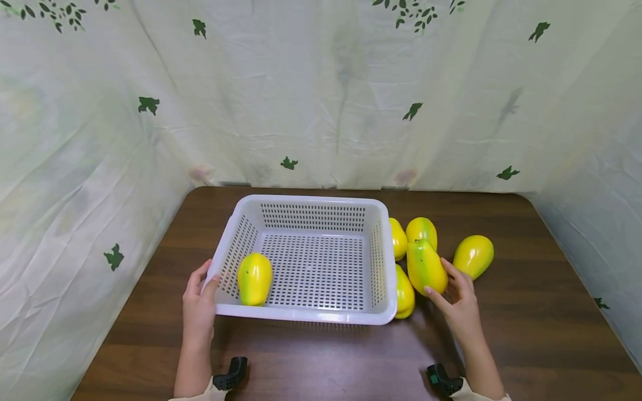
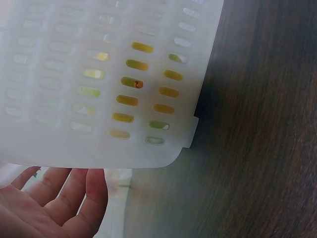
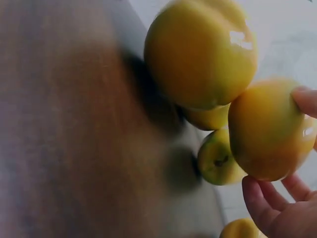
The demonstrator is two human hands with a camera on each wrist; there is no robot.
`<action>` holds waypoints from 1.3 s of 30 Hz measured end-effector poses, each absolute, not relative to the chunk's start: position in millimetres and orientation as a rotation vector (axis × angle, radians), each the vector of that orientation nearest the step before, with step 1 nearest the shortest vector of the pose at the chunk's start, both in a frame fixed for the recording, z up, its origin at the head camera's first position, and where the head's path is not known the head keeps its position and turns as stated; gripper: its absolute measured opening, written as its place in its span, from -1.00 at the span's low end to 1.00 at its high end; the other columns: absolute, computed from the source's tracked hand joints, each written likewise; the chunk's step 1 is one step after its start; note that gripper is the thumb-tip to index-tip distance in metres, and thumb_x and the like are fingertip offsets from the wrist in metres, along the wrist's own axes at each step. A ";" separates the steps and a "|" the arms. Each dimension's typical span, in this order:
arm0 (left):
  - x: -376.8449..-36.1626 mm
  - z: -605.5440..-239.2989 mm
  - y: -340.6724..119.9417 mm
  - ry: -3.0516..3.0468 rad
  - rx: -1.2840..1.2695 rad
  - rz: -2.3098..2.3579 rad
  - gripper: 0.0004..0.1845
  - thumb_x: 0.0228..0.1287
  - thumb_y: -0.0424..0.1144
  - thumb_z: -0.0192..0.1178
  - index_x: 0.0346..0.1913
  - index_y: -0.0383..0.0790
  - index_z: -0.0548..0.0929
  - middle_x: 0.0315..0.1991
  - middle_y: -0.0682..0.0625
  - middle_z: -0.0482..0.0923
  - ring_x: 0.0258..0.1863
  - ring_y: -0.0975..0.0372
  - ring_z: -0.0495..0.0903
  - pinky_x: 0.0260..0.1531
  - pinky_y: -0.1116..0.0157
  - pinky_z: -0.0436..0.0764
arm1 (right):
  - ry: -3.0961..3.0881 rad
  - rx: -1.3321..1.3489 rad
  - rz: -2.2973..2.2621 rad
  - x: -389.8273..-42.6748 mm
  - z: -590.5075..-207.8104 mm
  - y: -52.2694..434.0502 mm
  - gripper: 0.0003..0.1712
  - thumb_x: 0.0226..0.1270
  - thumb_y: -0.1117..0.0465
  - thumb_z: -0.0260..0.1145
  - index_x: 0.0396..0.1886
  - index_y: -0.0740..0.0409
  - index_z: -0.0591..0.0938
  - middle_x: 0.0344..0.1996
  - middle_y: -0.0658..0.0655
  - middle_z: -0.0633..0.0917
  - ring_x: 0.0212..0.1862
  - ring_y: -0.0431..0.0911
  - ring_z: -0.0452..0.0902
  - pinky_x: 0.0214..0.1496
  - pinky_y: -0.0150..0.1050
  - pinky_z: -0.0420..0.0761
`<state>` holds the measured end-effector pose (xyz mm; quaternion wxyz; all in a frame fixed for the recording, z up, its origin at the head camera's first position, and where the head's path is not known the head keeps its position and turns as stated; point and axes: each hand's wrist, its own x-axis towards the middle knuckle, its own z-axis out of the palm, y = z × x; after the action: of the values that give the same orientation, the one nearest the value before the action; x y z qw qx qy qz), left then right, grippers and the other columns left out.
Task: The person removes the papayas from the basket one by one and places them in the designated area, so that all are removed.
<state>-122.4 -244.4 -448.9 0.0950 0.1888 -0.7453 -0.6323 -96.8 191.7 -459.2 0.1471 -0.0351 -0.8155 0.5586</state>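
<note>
A white perforated plastic basket (image 1: pixel 316 316) stands on the table, one yellow-green mango (image 1: pixel 254 279) lying in its front left corner. My left hand (image 1: pixel 199 303) grips the left rim, thumb over the edge and fingers along the outside. In the left wrist view, yellow shows through the slots of the basket wall (image 2: pixel 143 153). With thumb and fingers, my right hand (image 1: pixel 458 301) holds another mango (image 1: pixel 426 270) just right of the basket. That held mango (image 3: pixel 267 131) is close beside a larger-looking mango (image 3: pixel 198 54) in the right wrist view.
Against the basket's right side are two mangoes, one farther back (image 1: pixel 398 239) and one nearer (image 1: pixel 404 295). Another mango (image 1: pixel 422 231) sits behind the held one, and one (image 1: pixel 473 255) lies farther right. A printed curtain (image 1: pixel 321 111) rises behind the brown wooden table (image 1: pixel 311 362).
</note>
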 end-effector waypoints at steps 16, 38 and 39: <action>-121.9 -449.7 -244.8 -2.201 0.553 -1.869 -0.52 0.34 -0.06 -0.07 0.30 -0.02 0.24 0.20 -0.07 0.30 0.06 0.06 0.37 0.04 -0.02 0.33 | -2.526 -0.260 1.523 -88.0 -498.7 204.8 -0.27 0.13 0.15 0.33 0.30 0.06 0.27 -0.05 0.17 0.30 -0.10 -0.08 0.31 -0.22 -0.50 0.37; -122.4 -448.2 -244.5 -2.220 0.553 -1.857 -0.52 0.36 -0.08 -0.10 0.31 -0.03 0.23 0.19 -0.10 0.31 0.05 0.06 0.37 0.03 -0.01 0.34 | -2.521 -0.272 1.481 -86.5 -492.2 205.9 -0.32 0.20 0.10 0.26 0.28 0.13 0.27 0.12 0.29 0.24 0.03 0.07 0.26 -0.03 -0.22 0.37; -122.3 -448.2 -244.6 -2.220 0.552 -1.857 -0.52 0.36 -0.08 -0.10 0.31 -0.03 0.23 0.19 -0.10 0.31 0.05 0.06 0.37 0.03 -0.01 0.34 | -2.505 -0.267 1.495 -87.0 -491.1 206.2 -0.32 0.20 0.10 0.26 0.28 0.15 0.27 0.13 0.30 0.23 0.07 0.11 0.24 0.02 -0.10 0.36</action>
<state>-122.3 -244.6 -448.2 0.0975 0.1865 -0.7498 -0.6272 -87.0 206.2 -491.1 0.1057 -0.0906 -0.8503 0.5075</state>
